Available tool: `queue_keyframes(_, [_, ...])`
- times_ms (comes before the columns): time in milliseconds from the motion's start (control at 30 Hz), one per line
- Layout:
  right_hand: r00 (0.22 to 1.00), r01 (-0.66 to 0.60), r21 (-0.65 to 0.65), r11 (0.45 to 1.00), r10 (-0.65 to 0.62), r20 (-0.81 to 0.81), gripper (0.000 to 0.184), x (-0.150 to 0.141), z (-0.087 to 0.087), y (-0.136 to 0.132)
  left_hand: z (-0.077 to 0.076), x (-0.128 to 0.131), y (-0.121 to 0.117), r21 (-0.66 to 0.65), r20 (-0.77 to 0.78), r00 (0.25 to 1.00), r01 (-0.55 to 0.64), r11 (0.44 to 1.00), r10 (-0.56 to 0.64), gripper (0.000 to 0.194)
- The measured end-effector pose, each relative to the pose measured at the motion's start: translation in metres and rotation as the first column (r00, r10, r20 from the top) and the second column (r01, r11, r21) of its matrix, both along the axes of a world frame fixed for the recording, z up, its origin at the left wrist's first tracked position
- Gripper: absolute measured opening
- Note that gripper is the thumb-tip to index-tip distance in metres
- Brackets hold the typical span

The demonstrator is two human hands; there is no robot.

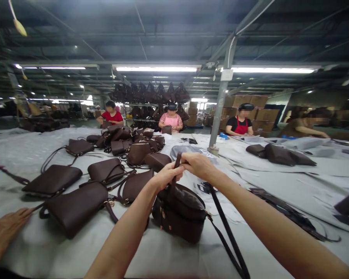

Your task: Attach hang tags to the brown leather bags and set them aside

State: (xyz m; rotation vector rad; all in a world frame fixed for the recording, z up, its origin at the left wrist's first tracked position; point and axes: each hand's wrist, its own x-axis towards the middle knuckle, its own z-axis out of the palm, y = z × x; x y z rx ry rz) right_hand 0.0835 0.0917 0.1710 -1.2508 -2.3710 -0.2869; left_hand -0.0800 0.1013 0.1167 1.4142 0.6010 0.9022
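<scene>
A dark brown handbag (180, 217) stands upright on the white-covered table just in front of me. Its top handle (173, 182) rises between my hands. My left hand (169, 174) is closed on this handle, fingers wrapped about it. Close against it, my right hand (196, 163) pinches the handle near its top; the fingertips are partly hidden. From the bag's right side a long shoulder strap (228, 228) runs down to the table's near edge. Several brown bags, among them a large one (75, 205), lie to the left of my arms.
At far left, another person's hand (10, 228) touches a bag strap. A heap of brown bags (119, 135) covers the back left. A grey post (221, 104) rises from the table. Dark straps (287, 213) lie at right. Several co-workers sit across the table.
</scene>
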Motion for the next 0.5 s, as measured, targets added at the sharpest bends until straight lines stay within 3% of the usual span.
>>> queue_keyframes(67, [0.999,-0.045,-0.039,0.998,0.045,-0.002,0.009,0.012,-0.003,0.004,-0.001,-0.01,0.005,-0.041,0.024,0.998,-0.057,0.998,0.058,0.034])
queue_keyframes(133, [0.996,-0.088,-0.106,0.99,0.088,-0.004,0.018,0.034,-0.006,0.005,-0.005,-0.024,0.012,-0.13,0.103,0.973,-0.191,0.973,0.204,0.033])
queue_keyframes(233, [0.999,-0.006,-0.137,0.991,0.001,-0.037,0.03,0.063,-0.01,0.001,-0.01,-0.035,0.023,-0.245,0.203,0.896,-0.345,0.906,0.396,0.032])
queue_keyframes(333, [0.998,0.043,-0.062,0.997,-0.046,-0.04,0.027,0.057,-0.016,-0.009,-0.012,-0.024,0.025,-0.299,0.227,0.903,-0.293,0.908,0.366,0.027])
queue_keyframes(433, [0.993,0.086,-0.032,0.996,-0.083,0.081,0.03,0.021,-0.024,-0.017,-0.012,0.003,0.019,-0.361,0.306,0.917,-0.137,0.922,0.256,0.027])
queue_keyframes(500, [0.982,0.123,-0.05,0.991,-0.114,0.149,0.031,-0.004,-0.028,-0.018,-0.012,0.02,0.015,-0.386,0.374,0.881,-0.136,0.912,0.289,0.026])
